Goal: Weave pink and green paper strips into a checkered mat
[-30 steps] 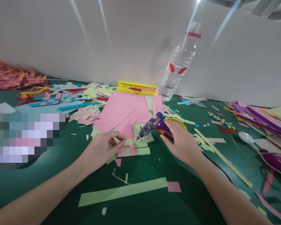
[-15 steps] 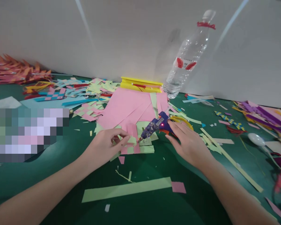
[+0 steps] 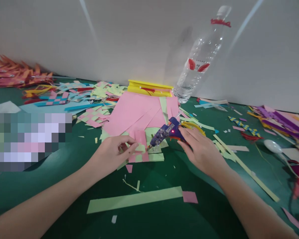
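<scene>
My right hand (image 3: pixel 198 146) is wrapped round the handle of a purple glue gun (image 3: pixel 164 132), whose red light is lit. The gun's nozzle points down and left at woven pink and green paper strips (image 3: pixel 141 142) at the middle of the table. My left hand (image 3: pixel 118 149) pinches the end of a pale green paper strip (image 3: pixel 140 148) beside the nozzle. Behind the strips lies a large pink paper sheet (image 3: pixel 129 109). Whether the nozzle touches the paper, I cannot tell.
A plastic bottle (image 3: pixel 198 64) leans against the grey wall behind a yellow folded piece (image 3: pixel 149 88). Paper scraps (image 3: pixel 109 89) are heaped at the back left. A long green strip (image 3: pixel 134 199) lies in front; a white spoon (image 3: pixel 272 146) is at the right.
The view has shifted slightly, so the table's things appear a little further right. The nozzle has come closer to the pink strip and my left fingertips. Both hands keep their grip.
</scene>
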{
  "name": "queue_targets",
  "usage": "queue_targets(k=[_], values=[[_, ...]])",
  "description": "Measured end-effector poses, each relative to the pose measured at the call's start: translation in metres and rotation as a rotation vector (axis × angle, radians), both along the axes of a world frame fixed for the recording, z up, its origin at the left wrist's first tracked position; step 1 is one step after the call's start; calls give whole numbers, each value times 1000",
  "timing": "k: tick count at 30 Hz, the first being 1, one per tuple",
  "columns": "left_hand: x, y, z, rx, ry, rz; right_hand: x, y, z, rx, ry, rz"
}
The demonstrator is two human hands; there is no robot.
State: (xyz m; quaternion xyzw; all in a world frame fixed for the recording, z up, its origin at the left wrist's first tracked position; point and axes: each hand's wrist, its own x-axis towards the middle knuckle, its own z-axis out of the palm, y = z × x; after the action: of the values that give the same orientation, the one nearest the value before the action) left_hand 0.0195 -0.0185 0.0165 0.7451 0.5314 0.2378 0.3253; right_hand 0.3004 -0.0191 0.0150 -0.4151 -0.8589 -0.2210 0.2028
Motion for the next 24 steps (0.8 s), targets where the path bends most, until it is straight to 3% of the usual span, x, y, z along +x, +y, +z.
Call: queue_targets(k=[24], values=[[1,0,1,15,16,-9,2,-1,4,-30,-12,-20]])
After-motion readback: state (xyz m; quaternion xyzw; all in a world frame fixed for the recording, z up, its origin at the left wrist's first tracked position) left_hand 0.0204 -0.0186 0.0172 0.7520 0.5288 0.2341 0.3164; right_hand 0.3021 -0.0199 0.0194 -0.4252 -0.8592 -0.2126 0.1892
